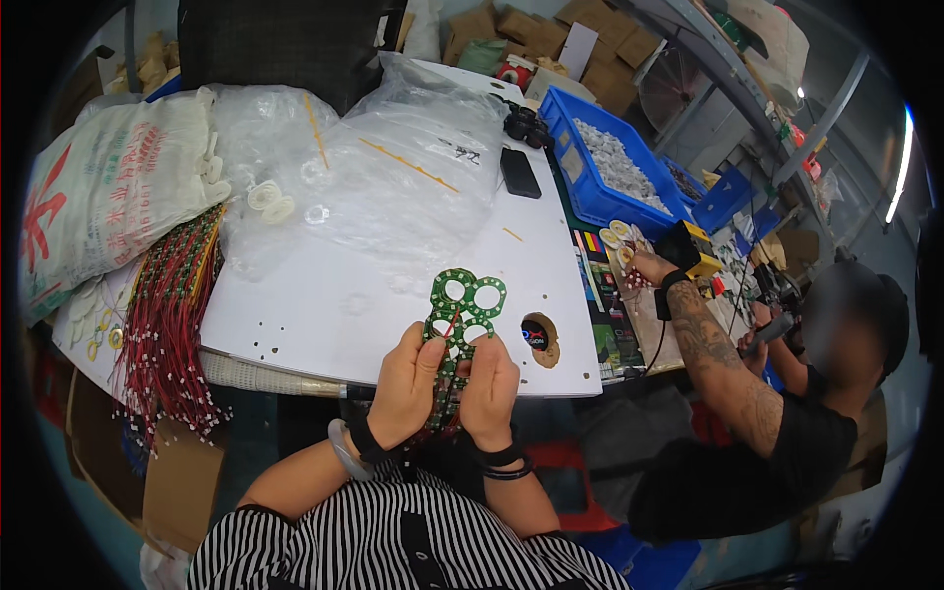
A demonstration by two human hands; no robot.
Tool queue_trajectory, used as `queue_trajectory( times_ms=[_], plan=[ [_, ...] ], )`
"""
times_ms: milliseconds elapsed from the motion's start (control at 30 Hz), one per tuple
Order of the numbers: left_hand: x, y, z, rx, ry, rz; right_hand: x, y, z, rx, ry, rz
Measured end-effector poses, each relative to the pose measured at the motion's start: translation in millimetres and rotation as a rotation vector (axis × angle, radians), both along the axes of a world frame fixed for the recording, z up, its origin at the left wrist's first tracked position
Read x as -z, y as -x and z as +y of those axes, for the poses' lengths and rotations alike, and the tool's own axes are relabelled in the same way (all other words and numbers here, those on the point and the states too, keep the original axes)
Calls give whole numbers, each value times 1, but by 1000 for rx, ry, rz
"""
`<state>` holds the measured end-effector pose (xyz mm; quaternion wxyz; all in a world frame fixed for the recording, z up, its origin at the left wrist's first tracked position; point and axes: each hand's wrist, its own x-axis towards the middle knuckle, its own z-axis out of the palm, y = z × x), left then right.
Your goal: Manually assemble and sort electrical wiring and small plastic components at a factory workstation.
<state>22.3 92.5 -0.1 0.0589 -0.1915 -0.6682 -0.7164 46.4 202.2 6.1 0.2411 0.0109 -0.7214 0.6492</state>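
Note:
Above the table's front edge, both my hands hold a green circuit board panel [467, 313] made of joined rings with large round holes. My left hand [405, 388] is closed on its left side, the thumb lying along the board. On the other side, my right hand [490, 388] grips it with thumb and fingers. The panel's lower part runs down between my hands toward my lap, partly hidden by them. A short red wire [453, 323] shows across the rings.
Clear plastic bags [393, 187] spread over the white table [324, 329]. A printed woven sack [118, 187] and red-wired boards [182, 285] lie left. A phone [519, 173], a blue crate [580, 182] of white parts and a round table hole [548, 352] are right. A co-worker [787, 423] works at right.

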Motion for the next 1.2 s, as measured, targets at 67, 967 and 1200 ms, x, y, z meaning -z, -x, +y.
queue_trajectory(
  times_ms=[67,967,1200],
  plan=[
    [0,-1,2,33,-76,-47,-1,0,3,-5,-43,-40],
    [-34,-12,1,234,-331,-175,-30,2,-4,-5,94,285],
    [-57,17,-86,14,-749,-213,-60,-56,76,-89,695,355]
  ],
)
